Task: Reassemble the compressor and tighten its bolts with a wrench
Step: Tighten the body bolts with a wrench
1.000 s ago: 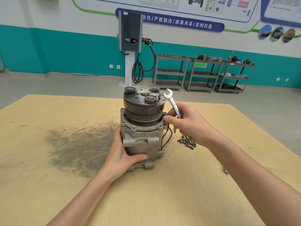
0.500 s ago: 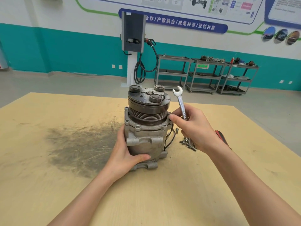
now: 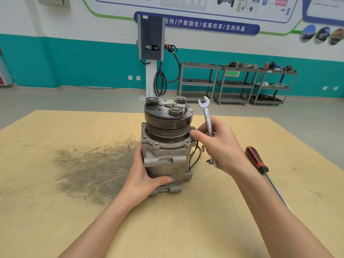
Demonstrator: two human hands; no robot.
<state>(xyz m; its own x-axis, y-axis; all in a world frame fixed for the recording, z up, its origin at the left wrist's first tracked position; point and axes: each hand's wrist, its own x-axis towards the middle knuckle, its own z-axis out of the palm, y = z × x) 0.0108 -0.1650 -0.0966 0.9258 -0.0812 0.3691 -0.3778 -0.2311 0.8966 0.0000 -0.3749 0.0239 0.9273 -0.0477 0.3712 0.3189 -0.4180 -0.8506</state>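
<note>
- One compressor (image 3: 166, 146) stands upright mid-bench (image 3: 55, 211), gripped low by the left hand (image 3: 144, 175).
- One wrench (image 3: 207, 115), held upright in the right hand (image 3: 221, 146).
- One screwdriver (image 3: 257, 162) lies to the right.

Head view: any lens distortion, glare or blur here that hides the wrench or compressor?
Head view: wide-angle bending curves the wall stripe and table edges; lighting even, shadows soft; a mild sheen on the wrench, its stamped size readable; compressor and both hands sharp, no motion blur.
</note>
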